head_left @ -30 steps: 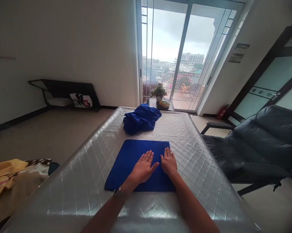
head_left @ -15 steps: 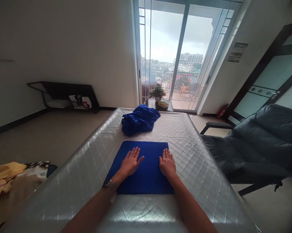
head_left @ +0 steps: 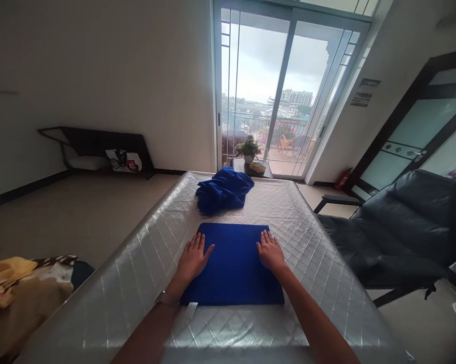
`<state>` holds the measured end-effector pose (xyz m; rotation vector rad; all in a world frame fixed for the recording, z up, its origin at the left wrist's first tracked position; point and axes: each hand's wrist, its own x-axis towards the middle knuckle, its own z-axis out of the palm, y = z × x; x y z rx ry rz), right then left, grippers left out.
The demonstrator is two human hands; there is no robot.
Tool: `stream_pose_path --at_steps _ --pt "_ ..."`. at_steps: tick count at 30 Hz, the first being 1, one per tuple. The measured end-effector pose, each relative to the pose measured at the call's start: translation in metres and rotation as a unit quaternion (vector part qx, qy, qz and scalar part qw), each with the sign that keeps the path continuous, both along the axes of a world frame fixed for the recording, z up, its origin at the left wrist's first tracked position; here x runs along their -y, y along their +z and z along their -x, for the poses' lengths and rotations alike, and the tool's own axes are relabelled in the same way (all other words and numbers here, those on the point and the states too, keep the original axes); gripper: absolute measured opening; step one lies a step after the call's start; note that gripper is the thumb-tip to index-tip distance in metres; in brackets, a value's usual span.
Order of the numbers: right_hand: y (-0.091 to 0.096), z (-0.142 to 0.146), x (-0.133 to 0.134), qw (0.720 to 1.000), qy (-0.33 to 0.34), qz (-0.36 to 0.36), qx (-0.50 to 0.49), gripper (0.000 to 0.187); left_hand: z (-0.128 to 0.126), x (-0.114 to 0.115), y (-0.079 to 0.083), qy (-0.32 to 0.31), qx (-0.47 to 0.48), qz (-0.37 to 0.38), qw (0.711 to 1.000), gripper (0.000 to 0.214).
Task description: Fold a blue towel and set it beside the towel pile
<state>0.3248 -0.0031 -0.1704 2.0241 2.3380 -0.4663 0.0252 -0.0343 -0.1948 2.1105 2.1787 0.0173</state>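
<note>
A folded blue towel [head_left: 235, 265] lies flat on the quilted, plastic-covered mattress [head_left: 136, 273]. My left hand [head_left: 193, 258] rests flat on the towel's left edge, fingers stretched out. My right hand [head_left: 271, 251] lies flat near the towel's upper right corner, fingers also extended. Neither hand holds anything. A crumpled pile of blue cloth [head_left: 223, 190] sits farther back on the mattress, beyond the towel.
A black leather chair [head_left: 406, 227] stands close on the right. Yellow cloth [head_left: 3, 275] lies on a patterned surface at the lower left. Beyond the mattress a small table with a potted plant [head_left: 248, 148] stands before glass balcony doors. A dark low shelf [head_left: 98, 146] lines the left wall.
My left hand has slid leftward across the towel from its middle to its left edge. My right hand has stayed near the right side. The hands are now wider apart.
</note>
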Motion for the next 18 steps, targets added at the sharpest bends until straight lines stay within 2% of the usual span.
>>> stream_pose_path --at_steps 3,6,12,16,18 --pt "0.000 0.003 -0.022 1.000 0.000 0.003 -0.004 0.064 0.002 0.000 -0.002 0.002 0.005 0.003 1.000 0.088" --pt "-0.012 0.005 -0.035 1.000 -0.018 0.002 -0.009 0.066 0.004 -0.001 -0.003 -0.007 0.002 -0.010 1.000 0.086" --pt "-0.035 0.002 -0.034 0.998 -0.038 -0.033 -0.036 0.063 0.004 -0.001 -0.004 -0.005 0.008 -0.007 1.000 0.088" --pt "-0.037 0.000 -0.033 0.997 -0.039 -0.038 -0.051 0.063 0.006 -0.001 -0.009 -0.011 0.002 -0.011 1.000 0.087" --pt "-0.036 -0.001 -0.034 0.997 -0.043 -0.034 -0.058 0.063 0.004 -0.002 -0.005 -0.013 0.001 -0.008 1.000 0.086"
